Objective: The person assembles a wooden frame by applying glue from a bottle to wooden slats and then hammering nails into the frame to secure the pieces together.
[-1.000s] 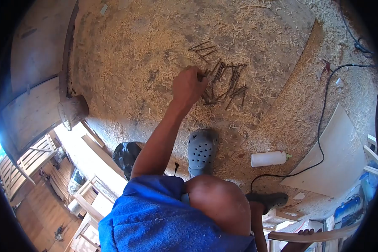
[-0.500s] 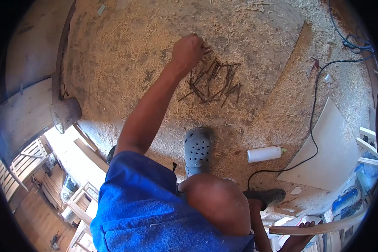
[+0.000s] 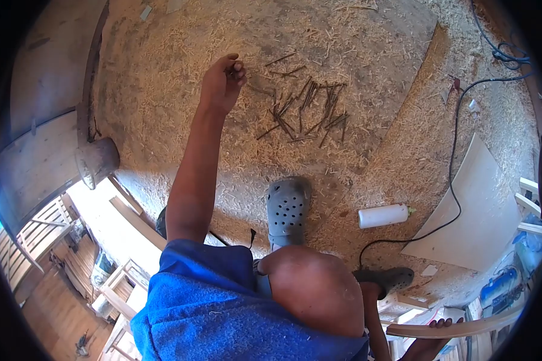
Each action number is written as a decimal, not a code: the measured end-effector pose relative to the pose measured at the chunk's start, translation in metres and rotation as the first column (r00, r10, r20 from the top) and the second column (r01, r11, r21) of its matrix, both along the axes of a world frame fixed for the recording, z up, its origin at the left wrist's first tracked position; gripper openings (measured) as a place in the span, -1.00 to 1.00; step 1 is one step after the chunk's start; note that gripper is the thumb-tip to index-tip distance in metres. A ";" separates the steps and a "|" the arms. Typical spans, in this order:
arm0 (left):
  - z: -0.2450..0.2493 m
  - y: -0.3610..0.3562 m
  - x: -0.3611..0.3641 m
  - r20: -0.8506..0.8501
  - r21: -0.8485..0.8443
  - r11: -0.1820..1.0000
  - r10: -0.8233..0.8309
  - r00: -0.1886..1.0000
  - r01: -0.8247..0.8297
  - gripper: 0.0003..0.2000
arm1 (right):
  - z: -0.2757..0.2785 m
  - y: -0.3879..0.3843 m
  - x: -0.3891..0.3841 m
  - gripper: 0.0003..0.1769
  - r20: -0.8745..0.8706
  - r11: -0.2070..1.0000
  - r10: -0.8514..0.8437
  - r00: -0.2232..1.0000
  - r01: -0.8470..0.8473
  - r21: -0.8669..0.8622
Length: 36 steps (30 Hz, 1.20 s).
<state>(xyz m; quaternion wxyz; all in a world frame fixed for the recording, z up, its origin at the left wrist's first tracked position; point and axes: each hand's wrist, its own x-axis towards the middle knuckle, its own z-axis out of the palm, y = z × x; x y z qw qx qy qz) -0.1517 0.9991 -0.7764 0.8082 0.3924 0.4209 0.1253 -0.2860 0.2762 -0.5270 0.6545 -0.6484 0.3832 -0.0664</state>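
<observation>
My left hand (image 3: 224,81) is above the chip-covered floor, left of a scattered group of thin dark rods that look like nails (image 3: 310,95). Its fingers are curled in, with a small dark thing among them that I cannot make out. Two more rods (image 3: 280,59) lie apart, just right of this hand. At the lower right my right hand (image 3: 442,323) grips a long, slightly curved wooden strip (image 3: 476,326), its fingertips showing over the upper edge.
A white bottle (image 3: 383,216) lies on its side right of my grey clog (image 3: 288,210). A black cable (image 3: 456,150) crosses a pale sheet (image 3: 470,210) on the right. Wooden boards (image 3: 36,150) stand at the left, with slatted wooden pieces (image 3: 33,231) below them.
My left hand has moved left, away from the rods, and turned so its curled fingers show. The two separate rods are now uncovered. My right hand still holds the strip.
</observation>
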 end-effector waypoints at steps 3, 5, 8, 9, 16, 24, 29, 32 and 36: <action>-0.007 -0.015 0.008 -0.074 -0.034 0.999 -0.005 0.997 0.003 -0.82 | 0.001 -0.001 -0.001 -0.42 0.003 1.000 0.005 1.000 -0.005 -0.011; -0.006 -0.026 0.019 -0.178 0.233 0.902 -0.327 0.928 0.363 -0.75 | 0.000 0.000 -0.002 -0.42 0.002 1.000 0.005 1.000 -0.005 -0.015; -0.002 -0.035 0.041 -0.423 0.546 0.614 -0.386 0.820 0.570 -0.74 | 0.002 0.004 -0.002 -0.42 0.002 1.000 0.001 1.000 -0.001 -0.024; 0.000 -0.034 0.046 -0.422 0.546 0.613 -0.387 0.820 0.571 -0.74 | 0.003 0.004 -0.003 -0.42 0.001 1.000 -0.002 1.000 0.003 -0.026; -0.015 -0.034 0.038 -0.772 0.616 -0.166 -0.322 0.549 0.770 -0.83 | 0.005 -0.005 -0.013 -0.42 -0.010 0.998 -0.033 0.999 0.033 -0.053; -0.010 -0.039 0.023 -0.762 0.626 -0.077 -0.274 0.587 0.776 -0.74 | 0.013 -0.009 -0.019 -0.42 -0.017 0.994 -0.065 0.998 0.064 -0.092; 0.007 -0.032 0.003 -0.159 0.256 0.862 -0.410 0.898 0.438 -0.68 | 0.015 -0.013 -0.020 -0.42 -0.027 0.992 -0.067 0.997 0.063 -0.108; 0.005 -0.039 -0.007 -0.002 0.025 0.975 -0.222 0.975 0.222 -0.80 | 0.018 -0.013 -0.020 -0.42 -0.030 0.991 -0.072 0.997 0.068 -0.119; -0.004 -0.048 -0.018 0.016 -0.092 0.978 -0.188 0.982 0.189 -0.89 | 0.020 -0.013 -0.020 -0.42 -0.047 0.987 -0.075 0.996 0.067 -0.146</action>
